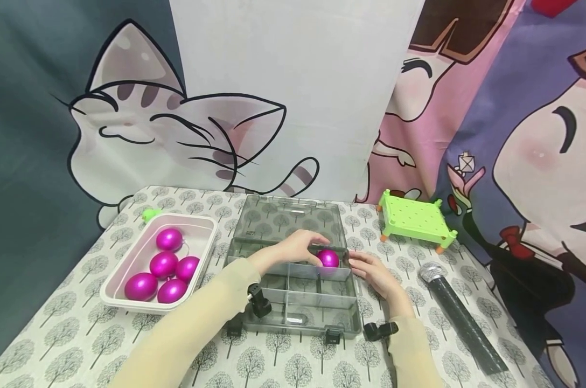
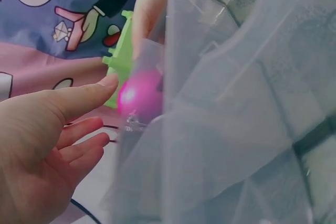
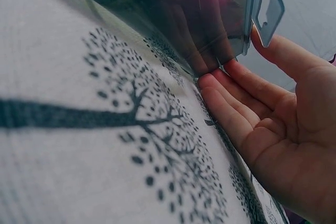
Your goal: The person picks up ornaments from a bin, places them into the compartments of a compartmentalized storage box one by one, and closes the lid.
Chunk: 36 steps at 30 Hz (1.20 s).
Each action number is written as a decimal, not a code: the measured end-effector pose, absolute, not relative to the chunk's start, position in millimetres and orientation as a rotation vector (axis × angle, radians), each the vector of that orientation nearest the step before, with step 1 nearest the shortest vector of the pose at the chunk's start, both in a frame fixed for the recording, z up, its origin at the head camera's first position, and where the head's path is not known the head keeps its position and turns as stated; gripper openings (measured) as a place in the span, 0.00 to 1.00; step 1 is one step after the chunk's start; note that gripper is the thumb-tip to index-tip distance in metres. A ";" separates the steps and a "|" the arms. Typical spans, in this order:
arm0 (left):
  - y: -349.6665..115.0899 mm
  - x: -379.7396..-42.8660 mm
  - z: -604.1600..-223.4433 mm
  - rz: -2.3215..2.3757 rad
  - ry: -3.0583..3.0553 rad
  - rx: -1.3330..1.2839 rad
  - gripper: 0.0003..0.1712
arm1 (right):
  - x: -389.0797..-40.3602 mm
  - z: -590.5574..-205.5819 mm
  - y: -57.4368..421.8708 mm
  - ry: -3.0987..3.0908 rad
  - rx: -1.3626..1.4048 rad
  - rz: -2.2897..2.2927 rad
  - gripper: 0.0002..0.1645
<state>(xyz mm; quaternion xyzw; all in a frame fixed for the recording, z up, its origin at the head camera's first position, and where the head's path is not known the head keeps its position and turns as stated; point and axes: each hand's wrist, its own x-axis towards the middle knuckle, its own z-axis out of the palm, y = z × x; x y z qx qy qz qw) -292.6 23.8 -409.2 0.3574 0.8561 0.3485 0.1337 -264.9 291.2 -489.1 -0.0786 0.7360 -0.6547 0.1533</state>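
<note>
Nearest, two pale sleeves reach forward over the tree-print tablecloth (image 1: 278,372), each with a black wrist mount (image 1: 260,303) strapped on. The left arm slants in from the lower left across the clear divided box (image 1: 264,307), and the left hand (image 1: 297,249) arches over its back row, thumb stretched toward the magenta ball (image 1: 328,258), the other fingers loosely bent. That hand is spread fairly wide and has no grip on the ball; the thumb tip is right by it, though whether they touch I cannot tell. The right arm comes up along the box's right side, and the right hand (image 1: 377,275) rests its extended fingertips against the outer wall, thumb up by the edge tab, without closing around anything. The ball sits in the back row, toward the right end, with a clear divider (image 1: 322,272) standing in front of its lower part. Two black latches (image 1: 333,334) hang at the box's front edge. To the right lies a microphone (image 1: 460,318); to the left, a white tray (image 1: 138,307) holds five more magenta balls (image 1: 164,264). Farther back, the lid (image 1: 293,218) lies folded open, a green stand (image 1: 416,218) is off to its right, and a cartoon backdrop (image 1: 293,64) hangs behind.
</note>
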 end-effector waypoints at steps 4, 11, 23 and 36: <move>12.1 -292.0 -397.9 1.009 2.490 1.051 0.31 | -265.1 -488.1 290.9 2.118 -0.212 -1.871 0.32; -24.2 -292.9 -376.4 0.959 2.592 1.071 0.30 | -264.5 -488.3 290.8 2.117 -0.190 -1.884 0.31; -140.2 -301.2 -363.1 1.062 2.798 0.851 0.29 | -264.0 -491.7 291.6 2.116 -0.218 -1.884 0.32; -238.5 -292.5 -370.8 0.970 2.944 0.610 0.29 | -265.8 -495.6 292.7 2.121 -0.222 -1.880 0.32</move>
